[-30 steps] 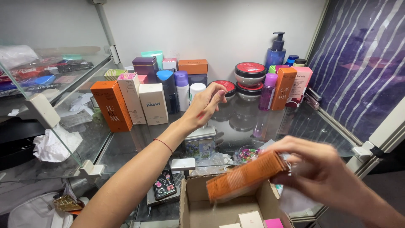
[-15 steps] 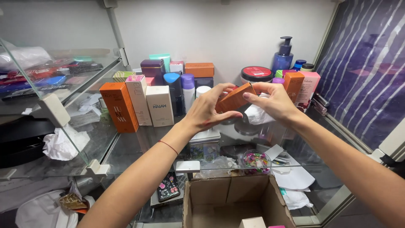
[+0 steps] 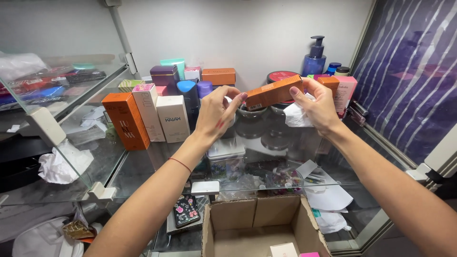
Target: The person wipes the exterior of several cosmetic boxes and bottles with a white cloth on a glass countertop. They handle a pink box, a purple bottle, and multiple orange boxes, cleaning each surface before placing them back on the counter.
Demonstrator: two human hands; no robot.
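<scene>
Both hands raised over the glass shelf (image 3: 143, 164), closed together on one long orange box (image 3: 273, 92) held nearly level, tilted slightly up toward the right. Left hand (image 3: 216, 114) gripping the box's left end with fingertips (image 3: 242, 96) on its near face; right hand (image 3: 316, 107) pinching the right end, thumb (image 3: 297, 95) underneath, with a crumpled white tissue (image 3: 297, 116) bunched against the palm. A thin red cord (image 3: 181, 164) around the left wrist. Box held above the far middle of the shelf, in front of the round dark jars (image 3: 281, 76) and clear of everything standing there. On the far left of the shelf, a tall orange carton (image 3: 124, 121), a pale pink-topped carton (image 3: 148, 112) just beside it, and a white carton (image 3: 172, 119) next in the row. Behind these, a dark purple box (image 3: 165, 75), a flat orange box (image 3: 219, 76) and a blue-capped bottle (image 3: 188, 93). Far right, a blue pump bottle (image 3: 314, 59) against the wall, with a pink carton (image 3: 345, 93) near it. Near and below, an open cardboard box (image 3: 257, 223), flaps standing. Under the glass, scattered white papers (image 3: 328, 195) on the right and a small black floral case (image 3: 184, 210) to the left of the cardboard box. Further left, a crumpled white tissue wad (image 3: 62, 164) on a lower side shelf.
</scene>
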